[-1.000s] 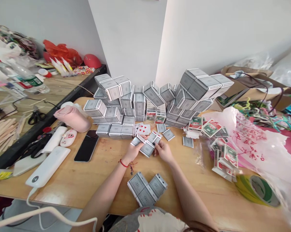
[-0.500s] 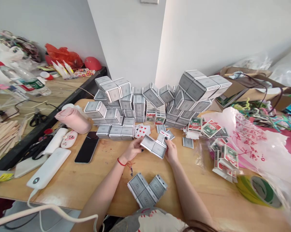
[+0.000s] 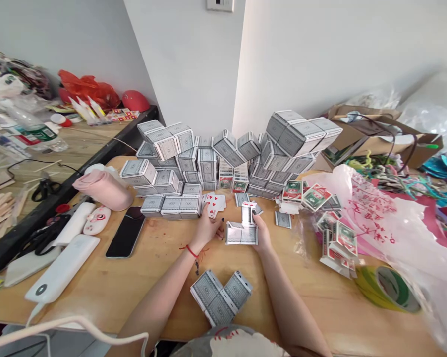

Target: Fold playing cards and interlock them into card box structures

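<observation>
My right hand (image 3: 261, 233) grips an L-shaped block of folded playing cards (image 3: 242, 233) by its right side, above the wooden table. My left hand (image 3: 207, 232) is just left of the block, apart from it, with its fingers loosely spread and nothing in them. Beyond that hand lie loose playing cards (image 3: 215, 203), the top one showing red hearts. A second L-shaped card block (image 3: 221, 297) rests at the table's front edge, between my forearms. Joined card blocks with grey patterned backs (image 3: 171, 204) stand stacked at the back.
On the left lie a phone (image 3: 125, 232), a white power bank (image 3: 62, 267) and a pink roll (image 3: 103, 189). Opened card boxes (image 3: 344, 240), a roll of yellow-green tape (image 3: 389, 287) and a pink-white plastic bag (image 3: 379, 213) are on the right.
My left hand has let go of the L-shaped card block and drawn off to the left. The block has turned level in my right hand. The camera view has shifted slightly.
</observation>
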A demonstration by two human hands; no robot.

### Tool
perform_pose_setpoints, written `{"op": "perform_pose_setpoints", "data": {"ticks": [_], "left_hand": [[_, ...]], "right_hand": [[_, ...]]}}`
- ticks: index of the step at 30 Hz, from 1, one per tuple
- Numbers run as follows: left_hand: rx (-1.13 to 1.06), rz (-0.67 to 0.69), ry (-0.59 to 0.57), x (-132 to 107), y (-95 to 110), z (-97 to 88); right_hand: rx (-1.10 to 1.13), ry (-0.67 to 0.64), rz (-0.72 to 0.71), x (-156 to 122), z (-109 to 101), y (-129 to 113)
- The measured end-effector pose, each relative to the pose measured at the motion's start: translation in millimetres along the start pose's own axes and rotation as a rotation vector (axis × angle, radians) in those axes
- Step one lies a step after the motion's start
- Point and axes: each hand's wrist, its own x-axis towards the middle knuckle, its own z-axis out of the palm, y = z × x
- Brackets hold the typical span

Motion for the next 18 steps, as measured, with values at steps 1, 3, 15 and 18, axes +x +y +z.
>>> {"op": "perform_pose_setpoints", "data": {"ticks": [1,3,15,18], "left_hand": [[0.026,0.0,0.046,-0.4,1.5,1.3],[0.118,-0.003,0.139,-1.4,4.8,3.4],[0.426,0.113,0.274,0.8,9.4,2.1],[0.508,0.147,0.289,-1.5,9.1,0.1]], "right_hand": [[-0.01,0.0,-0.011,0.0,0.3,0.2],[-0.013,-0.004,-0.019,0.0,1.2,0.7],[0.036,0.041,0.023,0.0,2.5,2.5],[0.052,0.05,0.024,-0.2,2.7,2.6]]}}
